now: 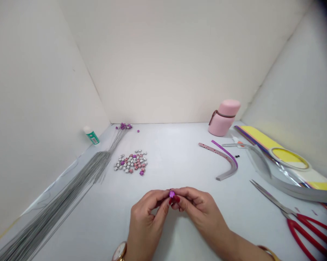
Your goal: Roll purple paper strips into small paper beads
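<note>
Between the fingertips of both hands is a small purple paper star point(172, 194), low in the middle of the head view. My left hand point(151, 210) pinches it from the left with thumb and forefinger. From the other side my right hand point(197, 207) grips it the same way, its fingers curled in. Part of the star is covered by the fingertips. Beyond my left hand lies a loose pile of small folded stars point(130, 163) in silver, pink and purple. Right of centre rest curved paper strips, a pink and grey bundle point(228, 161) and a purple one point(220, 145).
Thin grey wires point(79, 188) run along the left, some tipped with purple stars point(124, 126). A green glue stick point(92, 137) stands by the left wall. At right are a pink flask point(224, 117), a tape roll point(289, 158), grey strips point(296, 189) and red-handled scissors point(289, 214).
</note>
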Demonstrator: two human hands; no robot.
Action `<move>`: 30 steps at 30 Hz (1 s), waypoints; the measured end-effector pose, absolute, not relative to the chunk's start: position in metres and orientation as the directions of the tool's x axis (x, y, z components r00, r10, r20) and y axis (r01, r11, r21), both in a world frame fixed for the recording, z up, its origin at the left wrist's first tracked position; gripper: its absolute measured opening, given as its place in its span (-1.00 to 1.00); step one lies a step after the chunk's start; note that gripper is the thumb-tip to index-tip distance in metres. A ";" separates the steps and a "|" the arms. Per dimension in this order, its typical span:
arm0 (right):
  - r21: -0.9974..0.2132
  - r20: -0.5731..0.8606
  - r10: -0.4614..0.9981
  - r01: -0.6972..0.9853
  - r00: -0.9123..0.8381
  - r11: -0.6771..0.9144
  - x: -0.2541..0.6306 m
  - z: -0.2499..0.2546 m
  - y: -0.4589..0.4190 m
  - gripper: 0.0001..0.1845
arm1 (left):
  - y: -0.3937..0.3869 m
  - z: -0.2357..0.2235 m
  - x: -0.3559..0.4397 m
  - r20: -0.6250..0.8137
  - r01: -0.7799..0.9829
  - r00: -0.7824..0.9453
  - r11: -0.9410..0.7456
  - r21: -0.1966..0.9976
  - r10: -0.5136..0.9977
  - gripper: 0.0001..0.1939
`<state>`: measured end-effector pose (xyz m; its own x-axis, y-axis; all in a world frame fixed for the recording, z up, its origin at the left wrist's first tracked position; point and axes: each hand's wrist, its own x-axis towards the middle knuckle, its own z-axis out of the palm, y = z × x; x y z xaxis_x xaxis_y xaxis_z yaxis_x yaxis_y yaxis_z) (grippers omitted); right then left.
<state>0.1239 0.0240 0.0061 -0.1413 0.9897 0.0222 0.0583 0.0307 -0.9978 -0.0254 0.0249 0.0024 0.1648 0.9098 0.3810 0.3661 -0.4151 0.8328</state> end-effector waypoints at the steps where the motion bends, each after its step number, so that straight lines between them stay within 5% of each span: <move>1: -0.998 0.027 0.989 0.059 -0.143 0.035 0.124 0.006 0.024 -0.82 | 0.025 0.002 -0.025 0.376 0.359 0.164 -0.410 0.838 0.912 -0.83; 22: -0.852 0.336 0.914 0.340 -0.228 0.398 0.127 0.004 0.017 -0.77 | 0.023 0.006 -0.020 0.671 0.459 0.144 -0.650 0.606 0.728 -0.82; 30: -0.874 0.301 0.939 0.346 -0.169 0.342 0.123 0.000 0.018 -0.78 | 0.022 0.001 -0.019 0.701 0.559 0.211 -0.672 0.485 0.681 -0.82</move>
<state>0.1232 0.0178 0.0003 -0.1686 0.9388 0.3005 0.3456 0.3418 -0.8739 -0.0187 0.0219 0.0013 0.2112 0.6810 0.7012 0.5594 -0.6725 0.4846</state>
